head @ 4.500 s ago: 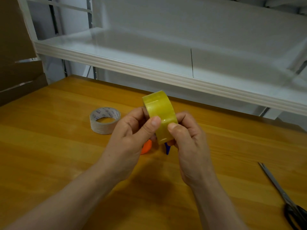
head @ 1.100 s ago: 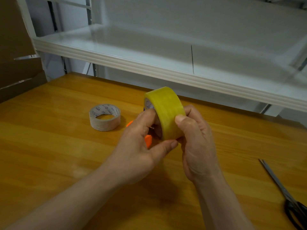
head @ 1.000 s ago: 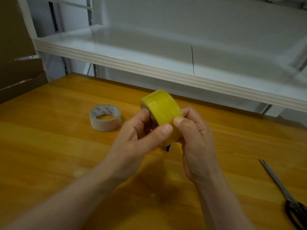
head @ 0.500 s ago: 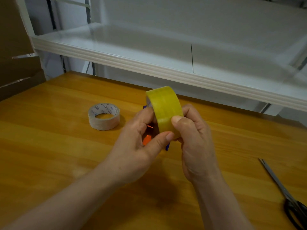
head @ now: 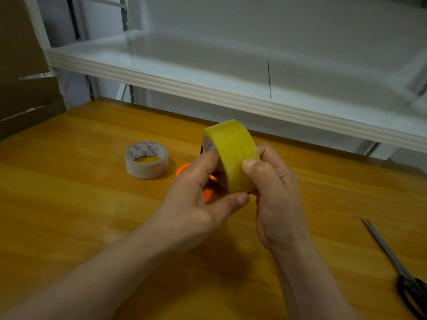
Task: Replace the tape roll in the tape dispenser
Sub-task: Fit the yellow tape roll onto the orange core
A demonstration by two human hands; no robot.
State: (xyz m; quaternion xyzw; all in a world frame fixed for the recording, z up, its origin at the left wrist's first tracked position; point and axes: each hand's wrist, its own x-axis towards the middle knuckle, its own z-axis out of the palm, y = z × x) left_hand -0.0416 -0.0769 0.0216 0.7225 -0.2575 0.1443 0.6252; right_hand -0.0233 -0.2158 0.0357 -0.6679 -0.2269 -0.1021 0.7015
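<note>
Both the left hand (head: 191, 204) and right hand (head: 277, 197) grip the yellow tape roll (head: 233, 153), not yet loaded; orange dispenser (head: 183, 168) lies behind the grip, seemingly empty

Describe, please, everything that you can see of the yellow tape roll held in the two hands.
The yellow tape roll is a wide ring of glossy, slightly translucent yellow plastic tape on a white printed core, glimpsed at its left face. It stands on edge, outer band toward the camera, held above the wooden table. The left hand grips its left face and lower edge; the right hand pinches it, thumb on the band.
</note>
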